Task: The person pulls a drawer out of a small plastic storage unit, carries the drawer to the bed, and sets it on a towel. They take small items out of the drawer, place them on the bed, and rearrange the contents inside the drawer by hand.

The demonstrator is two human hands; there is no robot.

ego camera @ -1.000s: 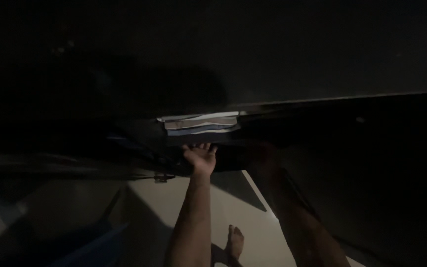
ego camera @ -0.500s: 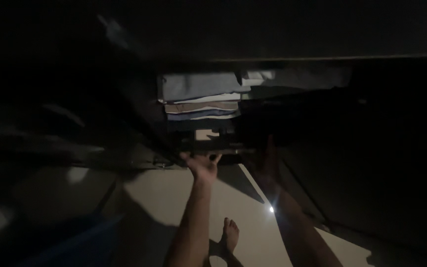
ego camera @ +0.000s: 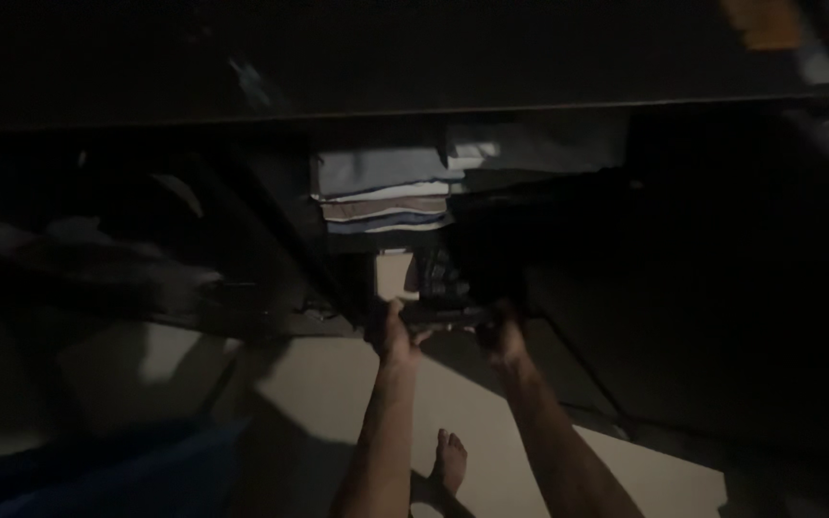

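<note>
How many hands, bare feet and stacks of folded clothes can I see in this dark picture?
Hands: 2, the left hand and the right hand, both on a dark item.
Bare feet: 1.
Stacks of folded clothes: 1.
Total: 4.

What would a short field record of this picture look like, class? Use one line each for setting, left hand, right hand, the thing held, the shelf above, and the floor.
setting: a dark cupboard seen from above, dimly lit
left hand: grips the left end of the dark flat item
right hand: grips its right end
dark flat item: held level between both hands; its kind is too dark to tell
folded clothes: stacked on the shelf above the hands
floor: pale, with a bare foot on it
</note>
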